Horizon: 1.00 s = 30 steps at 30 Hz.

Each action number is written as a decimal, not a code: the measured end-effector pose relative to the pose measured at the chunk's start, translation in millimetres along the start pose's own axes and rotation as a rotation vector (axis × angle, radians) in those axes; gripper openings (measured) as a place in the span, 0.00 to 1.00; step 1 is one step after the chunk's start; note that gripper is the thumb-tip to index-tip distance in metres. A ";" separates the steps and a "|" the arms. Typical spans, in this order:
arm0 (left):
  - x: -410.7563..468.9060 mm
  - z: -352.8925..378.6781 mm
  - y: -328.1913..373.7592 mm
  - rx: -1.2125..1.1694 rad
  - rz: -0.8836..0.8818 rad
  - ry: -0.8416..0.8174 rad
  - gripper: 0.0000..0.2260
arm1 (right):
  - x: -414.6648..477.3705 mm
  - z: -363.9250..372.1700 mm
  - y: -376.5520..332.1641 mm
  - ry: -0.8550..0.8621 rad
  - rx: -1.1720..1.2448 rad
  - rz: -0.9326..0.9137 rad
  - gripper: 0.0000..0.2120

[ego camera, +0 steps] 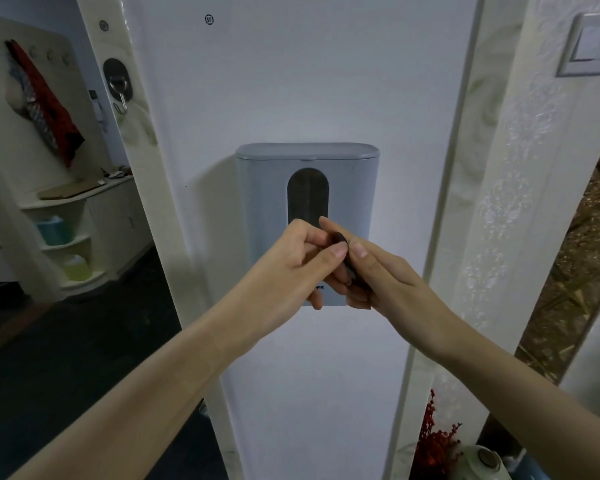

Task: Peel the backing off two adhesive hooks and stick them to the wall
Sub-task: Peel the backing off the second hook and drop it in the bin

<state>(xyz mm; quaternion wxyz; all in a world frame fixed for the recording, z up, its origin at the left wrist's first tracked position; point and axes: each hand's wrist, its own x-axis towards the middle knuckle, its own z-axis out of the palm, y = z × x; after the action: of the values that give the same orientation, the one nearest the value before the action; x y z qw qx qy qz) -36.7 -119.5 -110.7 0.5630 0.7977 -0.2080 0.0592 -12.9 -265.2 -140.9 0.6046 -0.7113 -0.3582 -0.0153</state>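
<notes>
A dark oval adhesive hook (344,252) sits between both hands in front of the white wall panel (291,81). My left hand (291,268) pinches its upper edge with thumb and forefinger. My right hand (374,275) grips it from the right, fingers curled under it. Most of the hook is hidden by my fingers, so I cannot tell whether its backing is on. Another dark oval hook (118,79) with a metal hanger is stuck on the patterned strip at upper left.
A grey wall-mounted box (264,188) with a dark oval window hangs right behind my hands. A light switch (589,46) is at upper right. Red dried flowers (433,441) stand low right. Corner shelves (73,237) with bottles stand at the left.
</notes>
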 end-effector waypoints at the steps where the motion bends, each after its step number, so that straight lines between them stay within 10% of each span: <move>1: -0.4 0.2 -0.1 -0.001 0.001 0.000 0.04 | -0.3 -0.1 0.0 -0.001 0.003 -0.001 0.20; 30: 3.2 9.9 -6.3 0.076 0.104 0.046 0.04 | 2.5 -2.8 8.6 0.025 -0.064 -0.033 0.20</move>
<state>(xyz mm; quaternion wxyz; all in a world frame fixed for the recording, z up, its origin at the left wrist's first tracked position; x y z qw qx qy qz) -32.6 -127.7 -118.7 0.5332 0.8050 -0.2337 0.1147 -5.3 -266.6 -146.3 0.5857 -0.7240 -0.3615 -0.0456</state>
